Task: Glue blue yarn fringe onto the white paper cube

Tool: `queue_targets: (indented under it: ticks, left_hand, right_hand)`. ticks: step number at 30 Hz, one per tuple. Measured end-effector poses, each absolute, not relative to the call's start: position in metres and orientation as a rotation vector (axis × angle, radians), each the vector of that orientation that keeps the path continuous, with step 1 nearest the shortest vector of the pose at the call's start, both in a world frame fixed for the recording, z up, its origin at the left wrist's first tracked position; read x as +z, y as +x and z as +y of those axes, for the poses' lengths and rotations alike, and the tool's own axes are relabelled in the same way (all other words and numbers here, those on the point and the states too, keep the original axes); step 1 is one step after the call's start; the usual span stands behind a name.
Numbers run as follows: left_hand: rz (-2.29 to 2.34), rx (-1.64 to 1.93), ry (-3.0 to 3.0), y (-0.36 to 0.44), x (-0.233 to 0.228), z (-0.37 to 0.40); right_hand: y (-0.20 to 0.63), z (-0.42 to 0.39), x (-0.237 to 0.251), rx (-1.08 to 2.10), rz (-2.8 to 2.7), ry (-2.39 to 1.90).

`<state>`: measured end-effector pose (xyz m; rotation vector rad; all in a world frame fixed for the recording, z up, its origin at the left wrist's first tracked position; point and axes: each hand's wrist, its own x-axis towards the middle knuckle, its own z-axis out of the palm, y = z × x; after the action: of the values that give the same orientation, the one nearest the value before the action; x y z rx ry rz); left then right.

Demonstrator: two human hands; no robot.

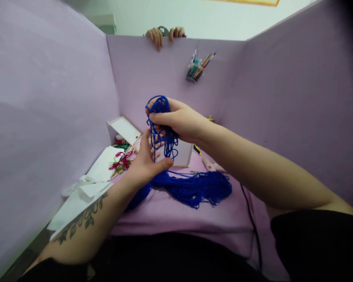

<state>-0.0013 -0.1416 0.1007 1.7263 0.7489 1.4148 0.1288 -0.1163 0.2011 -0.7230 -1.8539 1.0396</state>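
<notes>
A tangled bunch of blue cord [159, 106] hangs in loops from my right hand [179, 119], whose thumb and fingers are closed around it above the table. Just below and to the left, my left hand [145, 160] has its thumb and fingers spread apart around the dangling loops. Whether it touches the strands is hard to tell. Beneath both hands a large skein of the same blue cord [200, 188] lies on the pink cloth, and part of it is hidden behind my left forearm.
Pink-lilac panels [176, 66] wall in the table. A brush cup [193, 72] is on the far panel, where another person's hands [155, 38] grip the top edge. White paper [101, 166], magenta cord [123, 161] and a tilted box [125, 129] are left; a black cable [253, 219] runs right.
</notes>
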Motion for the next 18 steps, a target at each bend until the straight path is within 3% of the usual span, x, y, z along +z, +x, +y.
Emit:
queue_targets:
  ticks: [5,12,15,18]
  left_hand:
    - [0.708,1.536,1.52,0.021,0.125,-0.124]
    - [0.73,1.458,1.402,0.006,0.136,-0.11]
    - [0.71,1.52,1.302,0.001,0.136,-0.111]
    - [0.69,1.542,1.258,-0.002,0.134,-0.111]
  right_hand:
    - [0.126,-0.118,0.2,0.791,-1.985,-0.801]
    - [0.218,-0.117,0.211,0.873,-2.357,-0.946]
    - [0.283,-0.094,0.169,0.821,-2.5,-1.359]
    - [0.33,-0.078,0.102,0.476,-2.525,-1.988]
